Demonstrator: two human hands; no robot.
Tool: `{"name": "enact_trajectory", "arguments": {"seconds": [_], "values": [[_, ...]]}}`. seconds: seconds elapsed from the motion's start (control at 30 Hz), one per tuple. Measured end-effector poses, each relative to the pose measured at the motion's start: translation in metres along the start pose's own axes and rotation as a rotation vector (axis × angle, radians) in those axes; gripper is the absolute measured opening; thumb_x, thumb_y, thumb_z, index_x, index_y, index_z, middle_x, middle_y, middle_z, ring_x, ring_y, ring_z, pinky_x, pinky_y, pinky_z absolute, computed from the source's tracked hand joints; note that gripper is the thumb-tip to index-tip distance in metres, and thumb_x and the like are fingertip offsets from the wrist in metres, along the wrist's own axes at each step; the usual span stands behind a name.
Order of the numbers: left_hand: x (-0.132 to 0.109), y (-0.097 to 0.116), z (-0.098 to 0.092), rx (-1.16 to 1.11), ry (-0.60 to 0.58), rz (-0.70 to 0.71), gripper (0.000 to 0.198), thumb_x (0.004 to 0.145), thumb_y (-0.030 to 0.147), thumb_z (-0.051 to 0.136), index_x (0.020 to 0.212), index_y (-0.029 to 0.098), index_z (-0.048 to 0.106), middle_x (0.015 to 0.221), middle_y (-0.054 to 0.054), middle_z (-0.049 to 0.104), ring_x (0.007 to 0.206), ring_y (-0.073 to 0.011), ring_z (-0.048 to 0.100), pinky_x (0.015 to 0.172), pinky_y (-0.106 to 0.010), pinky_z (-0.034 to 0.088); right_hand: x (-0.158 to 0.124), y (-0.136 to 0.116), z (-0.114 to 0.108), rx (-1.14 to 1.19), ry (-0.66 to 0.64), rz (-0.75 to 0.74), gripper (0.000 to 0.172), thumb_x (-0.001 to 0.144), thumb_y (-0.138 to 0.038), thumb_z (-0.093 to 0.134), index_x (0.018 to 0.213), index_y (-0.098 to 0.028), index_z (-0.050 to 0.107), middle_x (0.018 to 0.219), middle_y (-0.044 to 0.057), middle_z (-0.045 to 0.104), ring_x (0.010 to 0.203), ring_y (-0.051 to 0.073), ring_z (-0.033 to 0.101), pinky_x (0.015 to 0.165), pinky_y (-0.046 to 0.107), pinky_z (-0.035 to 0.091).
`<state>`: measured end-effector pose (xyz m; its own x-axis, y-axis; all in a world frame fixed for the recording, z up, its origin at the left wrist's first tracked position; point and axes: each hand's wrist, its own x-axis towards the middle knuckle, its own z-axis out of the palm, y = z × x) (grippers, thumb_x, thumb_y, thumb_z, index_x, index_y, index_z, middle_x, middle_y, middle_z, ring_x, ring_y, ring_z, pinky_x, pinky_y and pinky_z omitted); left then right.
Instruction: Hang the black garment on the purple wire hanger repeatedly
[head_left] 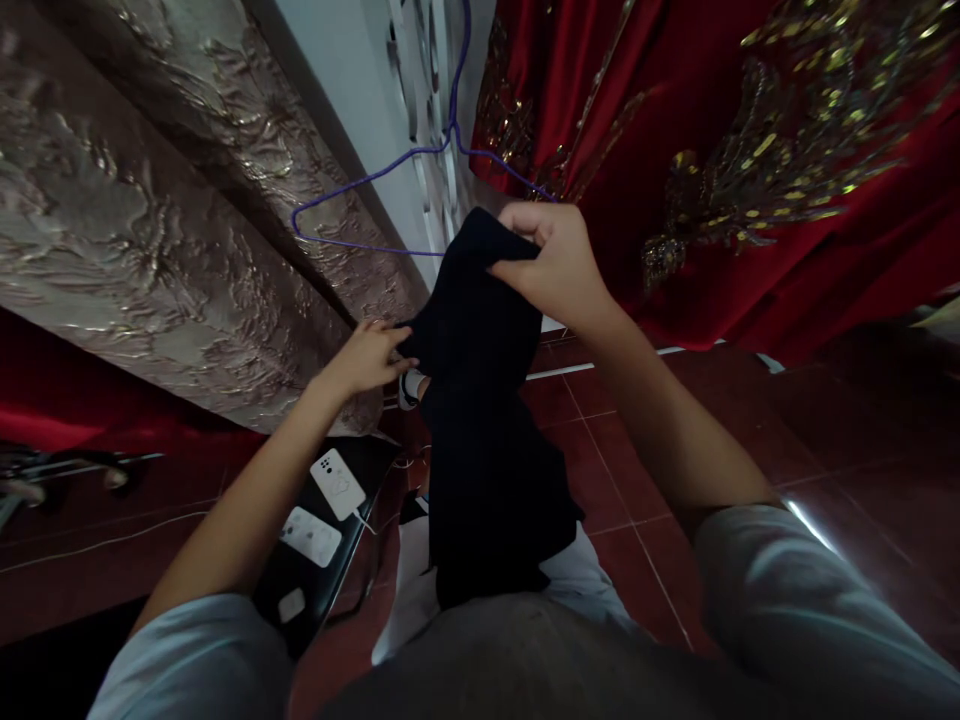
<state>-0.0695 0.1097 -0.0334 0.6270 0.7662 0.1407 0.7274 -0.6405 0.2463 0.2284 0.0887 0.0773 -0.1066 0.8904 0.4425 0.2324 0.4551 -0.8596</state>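
A black garment (pixel 484 420) hangs down in front of me toward the floor. My right hand (pixel 555 262) is closed on its top edge, fingers curled over the cloth. My left hand (pixel 371 355) pinches the garment's left edge lower down. A purple wire hanger (pixel 360 215) hangs just behind the garment's top, against the white wall; neither hand touches it.
A red embroidered cloth with gold sequins (pixel 750 150) hangs at the right. Silver embossed fabric (pixel 150 230) fills the left. A black stool (pixel 330 540) below carries a white phone (pixel 337 483) on a cable and other small devices. The floor (pixel 862 430) is dark red tile.
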Motion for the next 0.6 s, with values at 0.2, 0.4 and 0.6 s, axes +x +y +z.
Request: {"name": "enact_trajectory", "arguments": {"seconds": [0.2,0.4,0.6], "values": [[-0.038,-0.048,-0.020,0.151,-0.102,-0.231,0.028,0.077,0.047,0.068,0.086,0.021,0.065,0.081,-0.010,0.069,0.089,-0.0340,0.066,0.090,-0.045,0.050,0.030,0.094,0.036,0.037,0.026,-0.038,0.014,0.082,-0.012,0.062,0.094,-0.019,0.067,0.096,0.003,0.068,0.096,0.018,0.065,0.098,0.036,0.054],[-0.056,-0.024,-0.032,0.025,0.260,-0.195,0.030,0.092,0.040,0.050,0.069,0.023,0.043,0.069,-0.006,0.054,0.070,-0.0258,0.056,0.074,-0.037,0.046,0.015,0.116,0.020,-0.009,0.225,0.062,0.022,0.080,-0.020,0.067,0.062,-0.020,0.056,0.066,0.000,0.053,0.071,0.017,0.057,0.069,0.033,0.053],[-0.017,0.010,-0.073,-0.094,0.729,-0.139,0.023,0.088,0.029,0.056,0.070,0.022,0.042,0.072,-0.003,0.046,0.086,-0.0269,0.059,0.095,-0.044,0.049,0.004,0.085,-0.016,-0.158,0.382,-0.004,0.045,0.076,-0.022,0.068,0.051,-0.022,0.030,0.055,-0.003,0.028,0.057,0.010,0.034,0.053,0.025,0.035]]}}
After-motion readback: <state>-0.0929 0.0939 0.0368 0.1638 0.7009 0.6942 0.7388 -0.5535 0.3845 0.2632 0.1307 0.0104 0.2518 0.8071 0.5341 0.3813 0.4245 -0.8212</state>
